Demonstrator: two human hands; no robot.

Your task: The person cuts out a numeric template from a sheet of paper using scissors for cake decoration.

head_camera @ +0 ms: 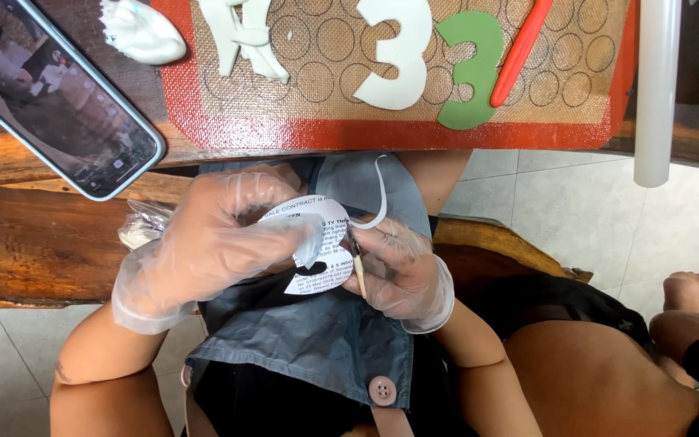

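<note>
1. Gloved hands work over the lap of a person in a grey apron (325, 340), close beneath the head camera, just off the front edge of the wooden desk (34, 235).
2. Left hand (204, 243), in a clear disposable glove, has its fingers closed over the upper left of a white printed paper cut-out (317, 251), gripping it flat.
3. Right hand (402, 271), also gloved, pinches a thin wooden-handled tool (357, 271); the tool stands nearly upright, its tip at the cut-out's right edge.
4. Cut-out lies between the two hands, touching both, with a narrow white strip (380, 198) curling up and away from its top right.
5. Farther off on the desk, a red-bordered baking mat (204, 129) carries a white numeral (402, 53) and a green numeral (471, 69) just beside it, near a red stick (519, 53).
6. A phone (58, 105) lies at the desk's left, a white lump (141, 32) near it, a white rolling pin (657, 89) at right.
</note>
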